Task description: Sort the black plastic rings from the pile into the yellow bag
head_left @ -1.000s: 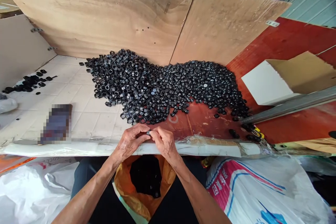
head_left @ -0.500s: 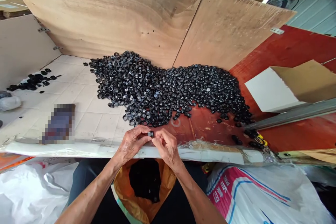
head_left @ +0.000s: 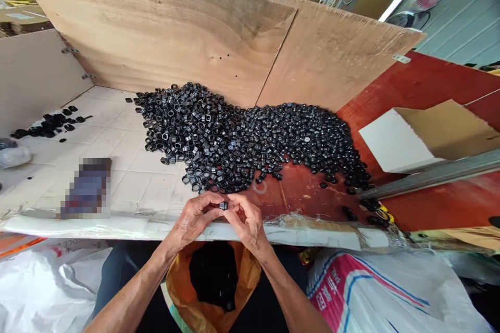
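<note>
Between my two hands, over the table's front edge, is a small black cylindrical plastic part (head_left: pixel 223 205). My left hand (head_left: pixel 198 214) pinches it from the left with thumb and fingers. From the right, my right hand (head_left: pixel 247 218) closes its thumb and fingertips on the same part. Just beyond my fingers lies a heap of black plastic rings (head_left: pixel 183 119), which runs into a heap of smaller black round pieces (head_left: pixel 308 132) on the right. Below my wrists an orange-lined sack (head_left: pixel 250 276) stands open, with black pieces inside.
A wooden board (head_left: pixel 167 26) backs the table. A white cardboard box (head_left: pixel 394 140) and a metal bar (head_left: pixel 422 174) are at the right. On the left lie a blurred-out flat object (head_left: pixel 86 187) and loose black pieces (head_left: pixel 49 124). White sacks (head_left: pixel 371 291) stand below.
My right hand has come closer, its fingertips now on the black part that my left hand holds. The view has tilted up slightly.
</note>
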{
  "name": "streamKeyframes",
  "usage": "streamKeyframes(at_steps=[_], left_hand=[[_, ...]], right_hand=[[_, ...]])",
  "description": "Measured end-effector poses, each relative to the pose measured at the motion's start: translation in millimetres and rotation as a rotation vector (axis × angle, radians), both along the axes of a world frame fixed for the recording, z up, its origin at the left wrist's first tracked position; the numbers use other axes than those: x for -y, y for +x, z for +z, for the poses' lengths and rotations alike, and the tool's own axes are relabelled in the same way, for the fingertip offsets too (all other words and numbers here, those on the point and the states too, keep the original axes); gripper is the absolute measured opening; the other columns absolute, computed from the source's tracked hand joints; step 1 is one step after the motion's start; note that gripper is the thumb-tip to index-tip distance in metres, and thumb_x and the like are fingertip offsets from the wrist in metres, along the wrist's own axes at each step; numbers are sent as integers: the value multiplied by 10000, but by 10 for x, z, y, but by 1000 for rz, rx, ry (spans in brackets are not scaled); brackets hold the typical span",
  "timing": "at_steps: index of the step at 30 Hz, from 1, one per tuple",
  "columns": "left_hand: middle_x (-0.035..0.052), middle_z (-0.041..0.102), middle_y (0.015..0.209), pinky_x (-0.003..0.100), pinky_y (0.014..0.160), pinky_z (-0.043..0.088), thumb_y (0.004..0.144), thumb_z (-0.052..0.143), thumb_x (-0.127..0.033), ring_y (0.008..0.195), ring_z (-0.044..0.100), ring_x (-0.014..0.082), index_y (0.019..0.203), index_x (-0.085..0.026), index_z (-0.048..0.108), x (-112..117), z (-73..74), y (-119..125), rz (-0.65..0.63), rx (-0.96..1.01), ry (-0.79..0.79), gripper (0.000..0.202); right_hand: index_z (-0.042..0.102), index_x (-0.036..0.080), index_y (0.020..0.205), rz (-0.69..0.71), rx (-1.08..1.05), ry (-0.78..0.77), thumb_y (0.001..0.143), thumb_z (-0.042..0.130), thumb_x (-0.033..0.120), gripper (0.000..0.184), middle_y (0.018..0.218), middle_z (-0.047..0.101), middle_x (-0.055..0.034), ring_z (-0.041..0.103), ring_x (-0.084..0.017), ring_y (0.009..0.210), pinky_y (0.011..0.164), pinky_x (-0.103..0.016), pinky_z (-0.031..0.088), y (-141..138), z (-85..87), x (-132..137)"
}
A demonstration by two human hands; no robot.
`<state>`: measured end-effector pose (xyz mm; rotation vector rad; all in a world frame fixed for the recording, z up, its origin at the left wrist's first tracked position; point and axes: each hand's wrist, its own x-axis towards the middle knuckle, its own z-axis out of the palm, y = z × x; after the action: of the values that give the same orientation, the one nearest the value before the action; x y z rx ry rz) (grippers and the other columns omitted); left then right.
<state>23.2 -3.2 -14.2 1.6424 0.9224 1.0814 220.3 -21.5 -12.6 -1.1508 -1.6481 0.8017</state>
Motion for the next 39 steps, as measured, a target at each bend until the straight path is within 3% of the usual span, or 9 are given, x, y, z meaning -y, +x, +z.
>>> streamKeyframes(at_steps=[3,9,12,14,17,22,28,33,39], left_hand=[[65,766,1087,326,959,547,979,727,-363,1034,709,208,1083,-213,750,-16,-6,-3,-41,-12,0,184],[71,743,1067,335,939,532,1033,589,-266,1003,695,201,1087,-215,726,85,156,-73,-171,-241,171,155],[31,729,966,310,833,530,949,694,-277,882,682,190,1048,-227,728,126,219,-36,-198,-391,155,116],[9,702,892,296,763,527,908,739,-304,802,662,183,1050,-230,724,81,191,61,-67,-436,113,161],[25,679,875,314,764,539,928,637,-195,783,651,190,1109,-212,717,-75,50,247,245,-484,144,199],[24,620,825,309,755,543,864,629,-103,790,643,195,872,-216,725,-222,-147,357,355,-580,210,149],[31,663,894,312,785,542,860,612,-119,827,672,188,819,-216,663,-111,-70,331,354,-562,227,118],[-27,671,770,300,688,536,851,679,-225,654,672,171,969,-235,601,-66,-29,368,402,-469,97,141],[1,709,914,304,738,612,849,721,-294,751,737,161,1055,-219,579,-63,-49,347,310,-91,-103,261]], right_hand=[[710,209,1049,24,1,9,978,608,310,160,906,719,-35,668,-160,715,673,-262,531,-15,-18,4],[653,206,807,49,94,-100,939,587,271,161,670,626,19,575,-131,575,565,-228,447,56,-26,-24],[652,207,784,6,149,-71,930,604,258,162,646,622,23,571,-135,568,577,-233,454,129,-39,-119],[707,199,934,-48,209,-5,915,605,200,104,712,670,2,607,-157,611,621,-252,489,144,-64,-210],[714,199,1146,-55,366,88,866,598,78,326,916,738,-64,680,-213,794,747,-298,537,102,-127,-327],[687,202,925,-145,498,108,861,603,56,181,976,670,-91,656,-226,821,729,-305,526,33,-219,-351],[620,217,913,-19,292,178,865,597,70,156,975,704,-72,682,-217,881,809,-310,548,91,-192,-266],[687,210,1083,-1,60,28,905,619,151,200,1008,730,-67,699,-187,822,656,-255,574,134,-134,-263],[758,237,1169,90,-36,71,933,596,148,300,1123,734,-82,722,-205,1043,893,-320,609,164,-78,-280]])
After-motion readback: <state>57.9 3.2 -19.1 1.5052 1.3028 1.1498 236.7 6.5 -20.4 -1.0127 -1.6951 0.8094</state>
